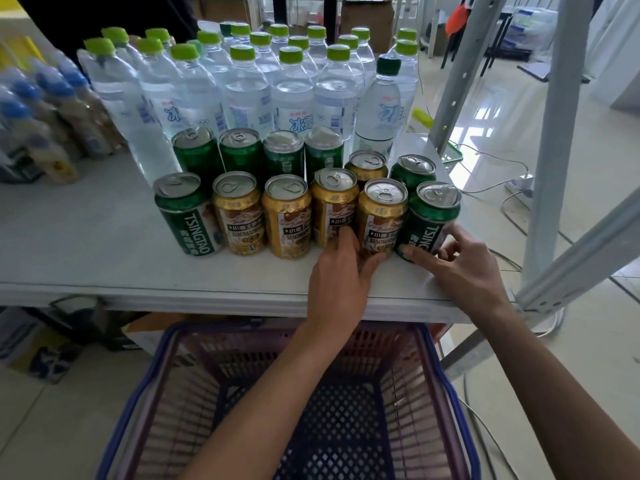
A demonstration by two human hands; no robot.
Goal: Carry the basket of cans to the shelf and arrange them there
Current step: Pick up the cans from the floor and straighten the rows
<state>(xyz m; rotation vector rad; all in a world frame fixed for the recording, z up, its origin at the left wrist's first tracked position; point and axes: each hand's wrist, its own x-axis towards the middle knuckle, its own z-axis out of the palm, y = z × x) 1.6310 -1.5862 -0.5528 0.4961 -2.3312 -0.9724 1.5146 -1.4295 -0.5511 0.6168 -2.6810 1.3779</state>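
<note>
Left hand (341,263) wraps the gold aluminium can (379,220); right hand (464,261) pinches the green aluminium can (427,221) beside it. Rigid, smooth, probably heavy: grip mid-wall.

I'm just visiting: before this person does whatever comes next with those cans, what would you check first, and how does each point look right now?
1. Purple plastic mesh basket emptied: ok, no cans visible inside.
2. Left hand placed on a can: ok, fingers touch the gold aluminium can.
3. Right hand placed on a can: ok, it wraps the green aluminium can at the row's right end.
4. That green can safe on the white shelf board: not ok, it leans and sits near the corner.
5. Front row tidy: not ok, colours are mixed and the right cans stand unevenly.
</note>
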